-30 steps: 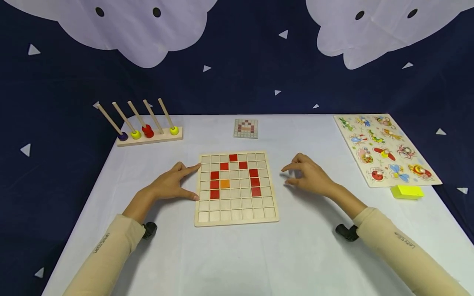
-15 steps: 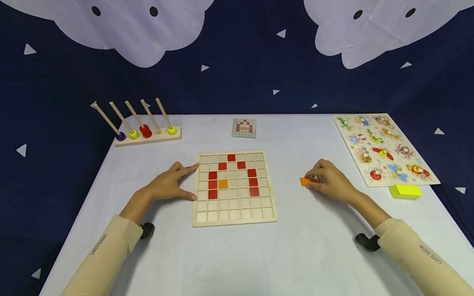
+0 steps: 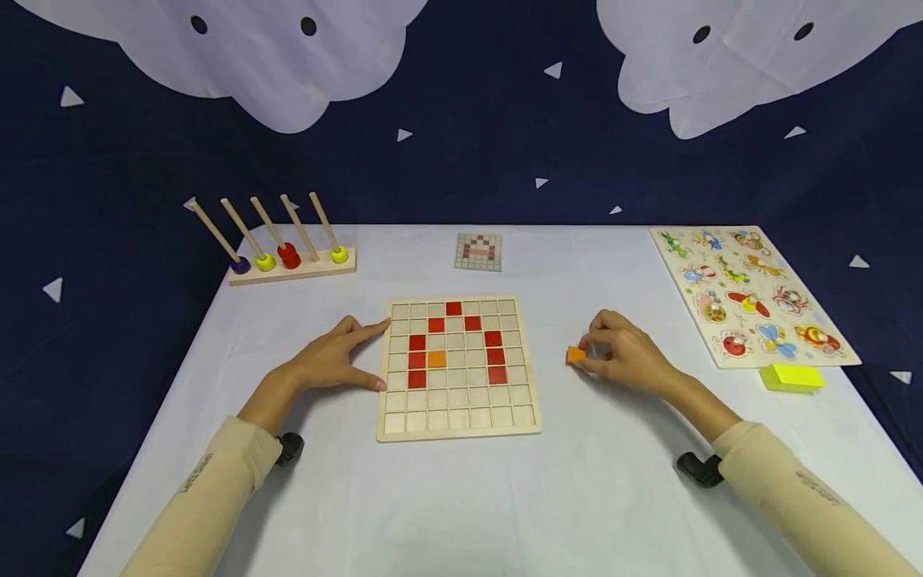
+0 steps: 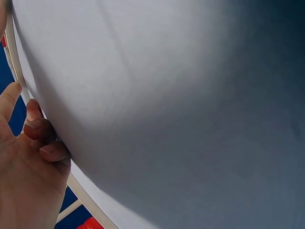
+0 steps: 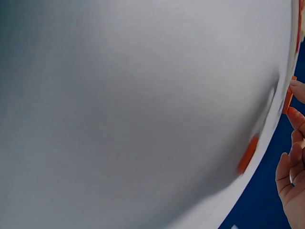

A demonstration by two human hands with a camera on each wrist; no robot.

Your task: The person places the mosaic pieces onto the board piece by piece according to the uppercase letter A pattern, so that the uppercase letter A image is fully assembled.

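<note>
A square wooden grid board [image 3: 457, 421] lies mid-table, with several red tiles [image 3: 417, 361] set in an arch and one orange tile [image 3: 437, 359] inside it. My left hand [image 3: 328, 357] touches the board's left edge with straight thumb and index finger; the other fingers are bent in the left wrist view. To the right of the board, my right hand [image 3: 629, 353] pinches a small orange tile [image 3: 575, 354] between thumb and fingertips, just above the cloth. A second orange piece [image 5: 248, 155] lies on the cloth below that hand in the right wrist view.
Behind the board lies a small pattern card [image 3: 478, 252]. A wooden peg stand [image 3: 328, 264] with coloured beads stands at back left. An insect puzzle board [image 3: 750, 292] lies at right, a yellow block [image 3: 792, 377] by its front edge. A dark patterned cloth hangs behind.
My right hand, with nothing in it at first, has moved right from the board, taken an orange tile, then shifted slightly back left with it. The left hand stays at the board's edge.
</note>
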